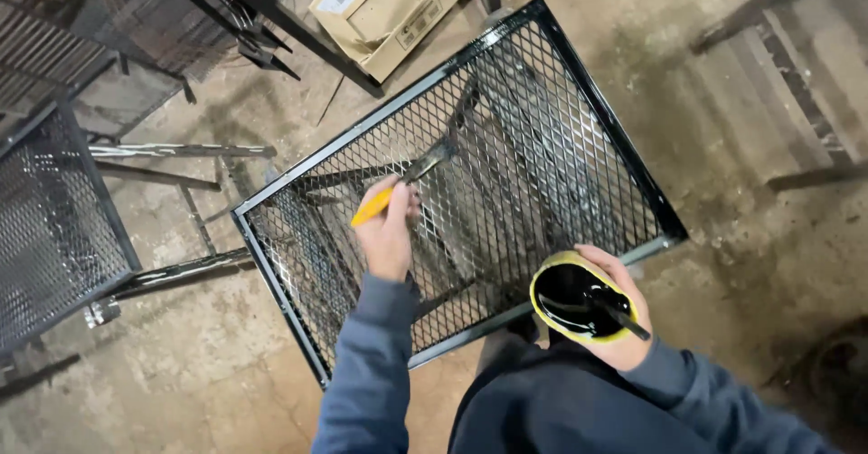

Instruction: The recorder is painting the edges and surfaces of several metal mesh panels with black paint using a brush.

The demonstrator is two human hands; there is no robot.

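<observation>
One cardboard box [391, 6], pale tan and oblong, lies on the dirt floor [768, 237] at the top of the view, just beyond the far corner of the mesh panel [542, 137]; it bears one small white square label near its left end and one narrow label strip on its right side, both too small to tell apart further; a dark metal bar [298, 24] crosses in front of its lower left edge.

Two hands are in view, both in grey-blue sleeves; the left hand [387, 232] is closed around the yellow handle of one paintbrush [407, 181], whose dark bristle end rests on the mesh near the middle of the panel; the right hand [624, 314] is cupped under and gripping one yellow-rimmed cup of black paint [574, 298], held near the panel's near edge, with one dark stick [624, 321] leaning out of it over the rim.

One rectangular panel of expanded metal mesh in a black frame lies tilted across the middle of the floor, glossy black; a second mesh panel [54, 228], also black-framed, stands at the left edge, well apart from the first; between them run several bare metal bars [181, 150]; how many in all I cannot tell.

One slatted metal structure [796, 65] shows at the upper right.
</observation>
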